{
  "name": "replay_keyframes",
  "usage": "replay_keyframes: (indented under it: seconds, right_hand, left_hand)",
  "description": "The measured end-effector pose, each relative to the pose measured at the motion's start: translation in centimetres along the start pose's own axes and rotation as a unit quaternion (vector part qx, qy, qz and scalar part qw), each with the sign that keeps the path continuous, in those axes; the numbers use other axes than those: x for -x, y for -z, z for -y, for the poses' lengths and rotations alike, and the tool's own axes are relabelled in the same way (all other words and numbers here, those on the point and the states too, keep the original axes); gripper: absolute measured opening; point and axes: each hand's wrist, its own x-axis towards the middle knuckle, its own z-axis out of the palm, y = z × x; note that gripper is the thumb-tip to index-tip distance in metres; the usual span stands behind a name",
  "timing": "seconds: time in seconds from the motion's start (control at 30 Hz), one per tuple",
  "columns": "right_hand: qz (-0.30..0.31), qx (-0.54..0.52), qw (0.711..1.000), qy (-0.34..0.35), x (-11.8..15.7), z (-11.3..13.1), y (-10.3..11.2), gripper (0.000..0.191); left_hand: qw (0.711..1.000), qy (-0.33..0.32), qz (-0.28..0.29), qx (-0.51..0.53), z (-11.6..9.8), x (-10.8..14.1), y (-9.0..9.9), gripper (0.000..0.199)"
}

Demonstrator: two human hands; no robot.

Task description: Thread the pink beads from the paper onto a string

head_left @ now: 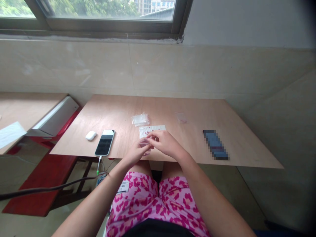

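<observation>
Left hand (138, 152): closed on a small clear plastic item (144, 141), just in front of the white sheet; its exact form is hard to make out.
Right hand (168, 143): fingers bent at that item; whether they grip cannot be told.
White sheet (160, 127): one, near edge hidden by the hands, red bits on it too small to count.
Clear bags (140, 119): one pile behind the sheet, number unclear; one flat packet (181, 117) right of it.
Phones: two, one white-edged phone (105, 143) left of the sheet, one pixelated phone (216, 144) right.
Earbud case (91, 135): one, farther left.

The window (103, 9) is cut off above, the dark device (216, 144) pixelated, the red pieces (148, 133) too small to identify
</observation>
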Motion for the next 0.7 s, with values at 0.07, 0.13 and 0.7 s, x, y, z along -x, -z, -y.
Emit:
replay_keyframes:
  seconds: [0.07, 0.13, 0.7]
  right_hand:
    - [-0.010, -0.020, 1.000, -0.010, 0.2, -0.1, 0.2, 0.016]
    - [-0.020, -0.033, 0.999, -0.019, 0.6, -0.2, 0.5, 0.016]
    - [-0.006, -0.136, 0.980, -0.149, 9.0, -5.0, 1.6, 0.030]
  left_hand:
    - [1.000, 0.012, 0.003, 0.012, 0.1, 0.0, 0.1, 0.038]
    - [1.000, 0.018, 0.001, 0.023, 0.2, 0.0, 0.2, 0.037]
    - [0.994, 0.094, 0.006, 0.049, -1.0, 1.4, -1.2, 0.037]
